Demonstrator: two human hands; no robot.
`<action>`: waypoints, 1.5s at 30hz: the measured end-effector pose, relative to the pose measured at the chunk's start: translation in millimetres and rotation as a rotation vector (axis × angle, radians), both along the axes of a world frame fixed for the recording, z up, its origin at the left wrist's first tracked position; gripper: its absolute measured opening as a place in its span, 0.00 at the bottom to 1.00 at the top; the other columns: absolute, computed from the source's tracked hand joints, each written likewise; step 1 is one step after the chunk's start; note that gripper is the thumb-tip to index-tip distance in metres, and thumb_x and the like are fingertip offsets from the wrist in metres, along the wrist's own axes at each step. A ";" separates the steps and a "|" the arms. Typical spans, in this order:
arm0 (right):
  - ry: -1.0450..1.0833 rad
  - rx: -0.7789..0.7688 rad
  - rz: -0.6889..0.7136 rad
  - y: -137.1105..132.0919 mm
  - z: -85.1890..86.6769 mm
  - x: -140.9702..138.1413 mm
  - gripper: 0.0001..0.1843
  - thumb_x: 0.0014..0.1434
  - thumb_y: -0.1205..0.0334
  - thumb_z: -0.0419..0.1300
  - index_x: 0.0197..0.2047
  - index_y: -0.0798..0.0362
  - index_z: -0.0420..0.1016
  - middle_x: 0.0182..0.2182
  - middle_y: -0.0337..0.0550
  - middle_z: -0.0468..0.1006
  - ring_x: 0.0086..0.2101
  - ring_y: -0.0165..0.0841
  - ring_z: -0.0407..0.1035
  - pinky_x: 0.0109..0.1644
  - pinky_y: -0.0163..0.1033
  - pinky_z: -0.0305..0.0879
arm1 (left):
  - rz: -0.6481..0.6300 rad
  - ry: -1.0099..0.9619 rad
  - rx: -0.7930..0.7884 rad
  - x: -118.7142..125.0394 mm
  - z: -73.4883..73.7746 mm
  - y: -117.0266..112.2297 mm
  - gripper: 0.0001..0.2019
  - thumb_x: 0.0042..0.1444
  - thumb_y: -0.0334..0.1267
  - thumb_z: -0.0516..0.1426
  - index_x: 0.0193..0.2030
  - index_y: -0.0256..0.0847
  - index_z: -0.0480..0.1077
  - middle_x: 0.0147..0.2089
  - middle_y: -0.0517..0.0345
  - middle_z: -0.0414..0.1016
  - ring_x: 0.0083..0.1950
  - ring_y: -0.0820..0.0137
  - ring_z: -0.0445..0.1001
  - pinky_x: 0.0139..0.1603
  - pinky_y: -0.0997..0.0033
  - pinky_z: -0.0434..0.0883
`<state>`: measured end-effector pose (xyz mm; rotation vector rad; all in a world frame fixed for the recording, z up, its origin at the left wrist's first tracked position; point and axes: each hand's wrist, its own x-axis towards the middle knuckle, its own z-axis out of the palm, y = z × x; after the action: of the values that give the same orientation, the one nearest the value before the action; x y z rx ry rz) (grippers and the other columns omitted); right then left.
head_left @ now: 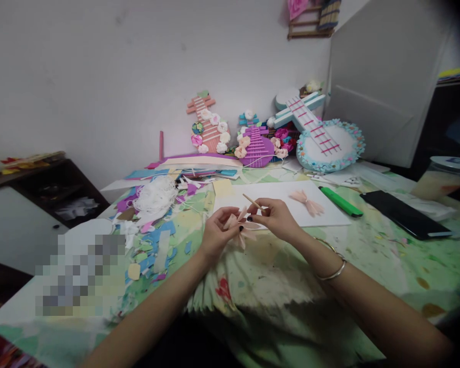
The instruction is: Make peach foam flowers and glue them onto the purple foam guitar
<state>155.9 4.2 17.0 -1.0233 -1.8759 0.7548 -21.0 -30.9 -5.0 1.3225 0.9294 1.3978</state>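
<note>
Pale pink petals of a paper flower [248, 234] fan out below my left hand [221, 228], whose fingers are closed on it. My right hand [273, 216] pinches a thin wooden stick [252, 202], tilted up to the left, with its fingertips close to the petals. Whether the stick touches the flower I cannot tell. Just beyond my hands is a white sheet [283, 193], and on it rests a bunched pink paper piece [307, 202], pinched in at its middle.
A green box cutter [340, 201] and a black phone [404, 213] lie at the right. Paper scraps [147, 257] and a tangle of white string [156, 198] cover the left. Decorated lute-shaped crafts [256, 148] lean on the wall behind.
</note>
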 end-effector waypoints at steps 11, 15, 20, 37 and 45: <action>0.013 -0.051 0.102 -2.3 -0.1 -1.3 0.07 0.50 0.60 0.61 0.27 0.55 0.70 0.20 0.33 0.70 0.18 0.21 0.53 0.22 0.29 0.47 | -0.098 0.067 0.045 0.4 -1.2 1.1 0.17 0.41 0.35 0.67 0.39 0.36 0.72 0.39 0.53 0.77 0.41 0.66 0.75 0.43 0.69 0.71; 0.047 -0.111 0.164 -1.9 -0.5 -1.1 0.07 0.52 0.59 0.59 0.30 0.55 0.70 0.25 0.37 0.75 0.20 0.23 0.60 0.23 0.28 0.51 | -0.113 0.062 0.054 -0.2 -2.6 2.3 0.18 0.41 0.34 0.67 0.41 0.36 0.72 0.41 0.52 0.76 0.44 0.66 0.74 0.46 0.70 0.69; 0.068 -0.089 0.167 1.7 -3.1 -1.0 0.07 0.52 0.59 0.59 0.30 0.55 0.69 0.25 0.35 0.71 0.20 0.22 0.59 0.22 0.28 0.51 | -0.129 0.005 0.037 -2.0 -4.2 3.7 0.21 0.40 0.35 0.67 0.43 0.37 0.72 0.42 0.53 0.76 0.42 0.65 0.74 0.43 0.68 0.71; 0.133 0.040 0.122 13.5 -3.0 -3.2 0.08 0.48 0.60 0.59 0.24 0.54 0.64 0.21 0.32 0.64 0.26 0.25 0.56 0.29 0.30 0.51 | 0.021 -0.083 0.022 24.9 -7.8 5.8 0.19 0.39 0.35 0.65 0.42 0.37 0.72 0.33 0.59 0.74 0.33 0.73 0.72 0.35 0.76 0.68; 0.192 -0.044 0.157 14.7 -3.3 -0.4 0.06 0.46 0.62 0.59 0.26 0.54 0.66 0.19 0.31 0.63 0.22 0.23 0.55 0.26 0.29 0.49 | 0.100 -0.185 -0.060 41.8 -5.0 -9.8 0.15 0.47 0.43 0.61 0.41 0.38 0.72 0.36 0.58 0.73 0.33 0.75 0.70 0.31 0.78 0.66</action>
<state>155.5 18.9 13.7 -0.8056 -1.7937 0.9552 20.9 -40.7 -10.0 1.0945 0.9146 1.5289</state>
